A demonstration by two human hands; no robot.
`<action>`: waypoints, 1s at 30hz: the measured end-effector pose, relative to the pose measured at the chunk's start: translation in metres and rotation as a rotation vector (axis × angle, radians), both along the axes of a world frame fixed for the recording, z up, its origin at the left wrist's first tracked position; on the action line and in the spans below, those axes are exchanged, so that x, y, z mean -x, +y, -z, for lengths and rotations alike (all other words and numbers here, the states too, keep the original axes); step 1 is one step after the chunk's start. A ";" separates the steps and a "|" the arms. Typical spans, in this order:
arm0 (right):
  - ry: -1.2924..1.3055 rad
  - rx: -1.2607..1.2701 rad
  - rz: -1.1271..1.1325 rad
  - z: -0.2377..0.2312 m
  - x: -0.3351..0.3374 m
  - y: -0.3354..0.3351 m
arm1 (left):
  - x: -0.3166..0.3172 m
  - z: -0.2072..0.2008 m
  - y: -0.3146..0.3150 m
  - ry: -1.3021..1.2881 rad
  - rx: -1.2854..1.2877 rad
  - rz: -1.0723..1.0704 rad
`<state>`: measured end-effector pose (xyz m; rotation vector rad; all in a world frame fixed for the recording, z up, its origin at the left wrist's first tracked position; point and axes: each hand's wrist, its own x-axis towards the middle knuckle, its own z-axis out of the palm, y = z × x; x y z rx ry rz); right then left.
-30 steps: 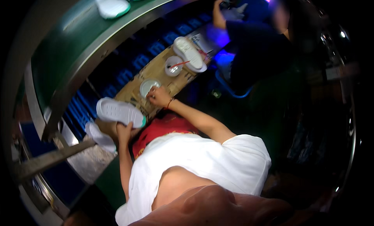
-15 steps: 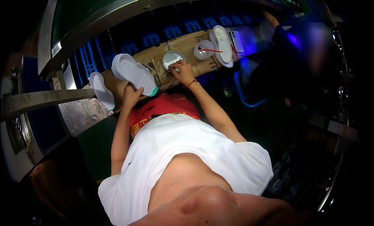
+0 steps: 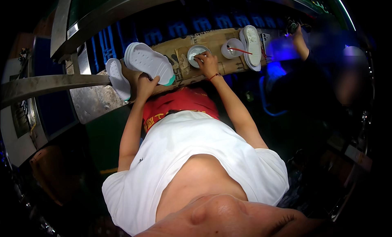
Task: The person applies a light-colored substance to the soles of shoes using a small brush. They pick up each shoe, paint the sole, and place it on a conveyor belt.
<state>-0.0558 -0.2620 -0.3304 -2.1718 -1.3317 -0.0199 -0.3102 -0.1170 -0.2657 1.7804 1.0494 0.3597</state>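
My left hand (image 3: 145,86) grips the near edge of a white shoe sole (image 3: 149,63) with small holes and a teal end, its thumb lying on the edge. My right hand (image 3: 208,66), a red string bracelet at its wrist, has its fingers pinched together over a small round bowl (image 3: 196,50) that holds something pale. What sits between those fingertips is too small to make out. Left of the held sole, another white sole (image 3: 117,77) lies beside a metal bar.
Cardboard (image 3: 179,53) covers the bench. A translucent cup (image 3: 227,52) with a red stick (image 3: 241,51), more white soles (image 3: 253,45) and a phone (image 3: 266,37) stand to the right. A metal bar (image 3: 53,85) crosses at left. Another person's hand (image 3: 301,40) is at far right.
The whole view has shifted, so the bench things appear further right and higher. My left hand keeps its hold on the sole; my right hand is still at the bowl.
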 end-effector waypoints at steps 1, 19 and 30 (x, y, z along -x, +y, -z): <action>-0.011 0.006 0.002 0.003 -0.001 0.000 | -0.001 -0.002 0.000 0.002 0.005 -0.003; 0.164 -0.105 0.033 -0.028 -0.003 -0.006 | -0.035 -0.026 0.000 -0.165 0.019 -0.044; 0.143 -0.303 -0.214 -0.131 0.061 0.004 | -0.052 -0.029 -0.009 -0.335 -0.218 -0.106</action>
